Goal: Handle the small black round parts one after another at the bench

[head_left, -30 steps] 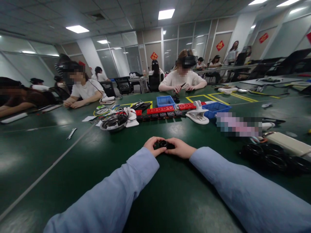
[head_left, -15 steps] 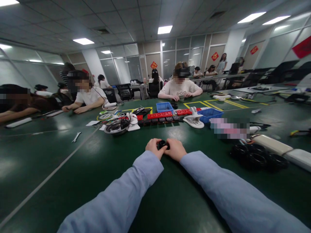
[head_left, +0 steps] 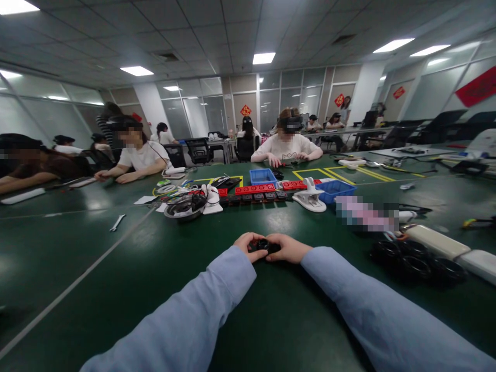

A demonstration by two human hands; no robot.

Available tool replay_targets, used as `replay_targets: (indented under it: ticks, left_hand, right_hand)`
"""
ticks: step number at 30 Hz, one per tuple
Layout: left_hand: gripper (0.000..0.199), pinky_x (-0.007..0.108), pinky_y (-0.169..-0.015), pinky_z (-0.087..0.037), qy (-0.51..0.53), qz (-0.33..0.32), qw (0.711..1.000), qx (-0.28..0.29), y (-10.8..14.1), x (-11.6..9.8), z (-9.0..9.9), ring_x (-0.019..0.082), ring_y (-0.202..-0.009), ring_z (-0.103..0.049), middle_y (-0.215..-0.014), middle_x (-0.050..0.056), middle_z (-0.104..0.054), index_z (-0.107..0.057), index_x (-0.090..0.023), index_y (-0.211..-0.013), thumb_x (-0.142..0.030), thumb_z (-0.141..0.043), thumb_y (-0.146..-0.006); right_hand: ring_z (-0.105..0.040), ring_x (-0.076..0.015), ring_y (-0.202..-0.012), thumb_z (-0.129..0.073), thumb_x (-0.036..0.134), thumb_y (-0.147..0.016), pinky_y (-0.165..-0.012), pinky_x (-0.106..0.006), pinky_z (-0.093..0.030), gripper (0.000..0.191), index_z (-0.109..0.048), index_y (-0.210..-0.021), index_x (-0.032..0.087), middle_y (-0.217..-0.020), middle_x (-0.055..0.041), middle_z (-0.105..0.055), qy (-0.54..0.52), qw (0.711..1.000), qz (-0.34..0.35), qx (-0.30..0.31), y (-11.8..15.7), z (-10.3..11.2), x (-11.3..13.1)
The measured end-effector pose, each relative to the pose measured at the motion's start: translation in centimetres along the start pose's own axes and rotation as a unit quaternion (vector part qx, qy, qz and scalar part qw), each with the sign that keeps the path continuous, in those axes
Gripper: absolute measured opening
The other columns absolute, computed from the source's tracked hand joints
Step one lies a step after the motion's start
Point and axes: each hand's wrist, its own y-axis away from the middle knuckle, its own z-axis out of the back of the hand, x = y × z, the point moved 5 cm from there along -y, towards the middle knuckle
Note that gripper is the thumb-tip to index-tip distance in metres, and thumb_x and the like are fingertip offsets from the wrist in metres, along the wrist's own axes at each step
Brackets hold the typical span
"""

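Note:
Between my two hands is a small black round part (head_left: 263,244) with a ring-like top, just over the green table (head_left: 155,289). My left hand (head_left: 248,245) grips it from the left, thumb in front and fingers behind. From the right, my right hand (head_left: 289,248) closes its thumb and fingers on it. Fingers cover much of the part, so its exact kind does not show. Off to the right lie several black rings (head_left: 416,258), apart from my hands.
Ahead lie red and black socket strips (head_left: 256,190), two blue bins (head_left: 336,191) and a white clamp-like stand (head_left: 310,196). A dish of cables (head_left: 186,206) and a wrench (head_left: 117,222) are left. White power-bank-like bars (head_left: 437,240) lie right. Across the table sits a person (head_left: 289,144).
My hands and the black part sit slightly lower in the view. My right hand has shifted a little to the right, and the part's ring-like top shows more clearly.

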Motion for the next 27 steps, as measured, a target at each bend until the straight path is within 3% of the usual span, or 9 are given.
replay_targets:
  ticks: [5, 9, 12, 15, 18, 21, 27]
  left_hand:
    - [0.032, 0.024, -0.058, -0.04, -0.006, 0.003, 1.0, -0.007, 0.0, -0.4, 0.1, 0.015, -0.074, -0.053, -0.081, 0.002, -0.055, -0.058, -0.018, -0.089, -0.023, -0.068, -0.059]
    - [0.032, 0.028, -0.066, -0.044, -0.053, 0.02, 0.997, -0.06, 0.2, -0.8, 0.2, 0.015, -0.074, -0.052, -0.08, 0.002, -0.054, -0.057, -0.016, -0.086, -0.023, -0.069, -0.057]
    - [0.032, 0.032, -0.07, -0.045, -0.103, 0.051, 0.987, -0.109, 0.1, -0.9, 0.1, 0.017, -0.075, -0.053, -0.081, 0.003, -0.053, -0.055, -0.015, -0.084, -0.027, -0.069, -0.058]
    - [0.033, 0.033, -0.071, -0.045, -0.109, 0.062, 0.985, -0.122, -0.1, -0.7, 0.0, 0.017, -0.076, -0.053, -0.082, 0.004, -0.053, -0.055, -0.014, -0.085, -0.028, -0.068, -0.058]
    - [0.032, 0.029, -0.067, -0.045, -0.066, 0.036, 0.993, -0.095, -0.3, -0.3, -0.1, 0.015, -0.074, -0.053, -0.081, 0.003, -0.053, -0.055, -0.014, -0.085, -0.024, -0.068, -0.058]
    - [0.031, 0.025, -0.059, -0.043, -0.028, 0.018, 0.998, -0.044, -0.3, 0.1, -0.2, 0.014, -0.073, -0.053, -0.079, 0.001, -0.053, -0.056, -0.016, -0.087, -0.024, -0.067, -0.059]
    - [0.032, 0.022, -0.053, -0.038, -0.01, 0.02, 0.999, -0.027, -0.2, 0.4, -0.2, 0.014, -0.073, -0.052, -0.078, 0.001, -0.053, -0.057, -0.017, -0.089, -0.024, -0.066, -0.059]
  right_hand:
    - [-0.052, -0.0148, -0.072, -0.067, 0.02, -0.058, -0.065, -0.026, -0.04, 0.025, -0.058, -0.081, 0.014, -0.075, 0.0016, -0.057, -0.004, 0.999, -0.034, -0.034, -0.2, -0.1, -0.7]
    - [-0.048, -0.0136, -0.065, -0.069, 0.026, -0.055, -0.056, -0.023, -0.035, 0.025, -0.054, -0.072, 0.015, -0.068, 0.0017, -0.052, 0.063, 0.991, -0.07, -0.096, -0.5, -0.4, -1.0]
    - [-0.046, -0.014, -0.063, -0.065, 0.029, -0.059, -0.054, -0.023, -0.032, 0.021, -0.05, -0.067, 0.016, -0.066, 0.0003, -0.05, 0.174, 0.963, -0.109, -0.174, -0.5, -0.4, -0.7]
    - [-0.048, -0.0161, -0.066, -0.061, 0.03, -0.063, -0.058, -0.025, -0.032, 0.018, -0.052, -0.07, 0.016, -0.07, -0.0028, -0.053, 0.247, 0.935, -0.129, -0.217, -0.3, -0.5, -0.1]
    - [-0.051, -0.0184, -0.076, -0.062, 0.033, -0.063, -0.065, -0.027, -0.035, 0.03, -0.055, -0.086, 0.016, -0.081, -0.0053, -0.057, 0.226, 0.949, -0.093, -0.2, -0.2, -0.6, 0.3]
    - [-0.052, -0.019, -0.082, -0.065, 0.033, -0.062, -0.071, -0.029, -0.037, 0.041, -0.055, -0.099, 0.017, -0.09, -0.005, -0.058, 0.166, 0.976, -0.022, -0.136, -0.1, -0.8, 0.7]
    - [-0.053, -0.0171, -0.078, -0.065, 0.024, -0.062, -0.068, -0.027, -0.038, 0.034, -0.059, -0.094, 0.017, -0.085, -0.0017, -0.06, 0.11, 0.99, -0.001, -0.084, -0.1, -0.5, 0.5]
